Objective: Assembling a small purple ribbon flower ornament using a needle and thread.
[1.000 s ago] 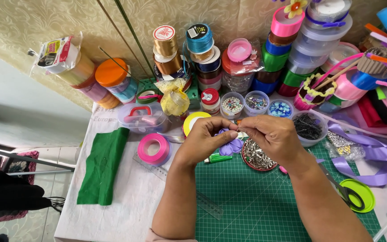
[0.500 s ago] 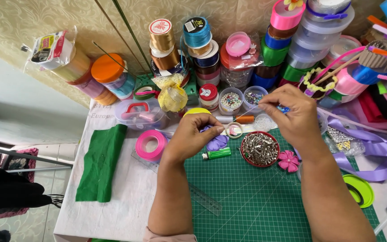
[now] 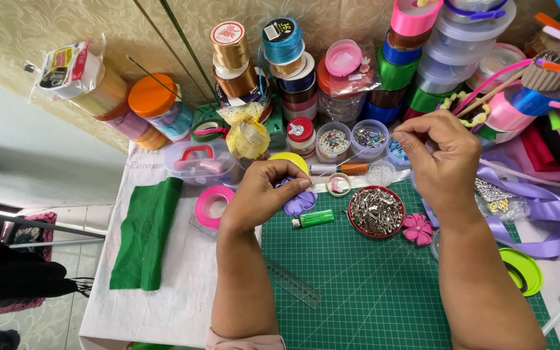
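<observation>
My left hand (image 3: 264, 194) pinches a small purple fabric flower (image 3: 299, 202) just above the green cutting mat (image 3: 371, 279). My right hand (image 3: 441, 159) is raised up and to the right, fingers pinched together on a thin thread or needle too fine to make out, with a faint thread running back toward the flower. A round red tin of metal clips (image 3: 376, 211) lies between my hands. A green lighter (image 3: 314, 219) lies just below the flower. A finished pink flower (image 3: 417, 228) rests by my right wrist.
Stacked ribbon spools (image 3: 286, 48) and jars line the back wall. Small bead tubs (image 3: 334, 140) stand behind the tin. A pink ribbon roll (image 3: 213, 206), a green felt piece (image 3: 145, 233), a clear ruler (image 3: 293, 282) and purple ribbon (image 3: 539, 214) lie around the mat.
My right hand has pulled up and away to the right from the flower, drawing the thread out. My left hand stays on the purple flower.
</observation>
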